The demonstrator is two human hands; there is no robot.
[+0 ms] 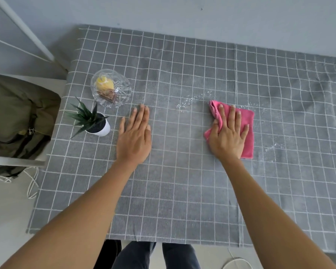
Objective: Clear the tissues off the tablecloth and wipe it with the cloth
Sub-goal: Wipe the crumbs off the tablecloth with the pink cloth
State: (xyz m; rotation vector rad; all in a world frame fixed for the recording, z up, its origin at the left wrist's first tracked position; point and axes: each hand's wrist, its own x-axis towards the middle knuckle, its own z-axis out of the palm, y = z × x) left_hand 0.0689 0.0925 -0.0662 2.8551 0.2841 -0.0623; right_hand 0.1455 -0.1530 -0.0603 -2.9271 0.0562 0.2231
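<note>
Pink cloth (244,129) is pressed flat under right hand (228,138), fingers straight; left hand (134,136) is laid flat, holding nothing, on tablecloth (182,191); white specks (190,101) seen just beyond cloth.

no legible text anywhere

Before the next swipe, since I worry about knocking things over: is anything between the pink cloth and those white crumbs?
Nothing visible. The pink cloth under the right hand adjoins the crumbs; the glass bowl and plant stand beyond the left hand.
</note>
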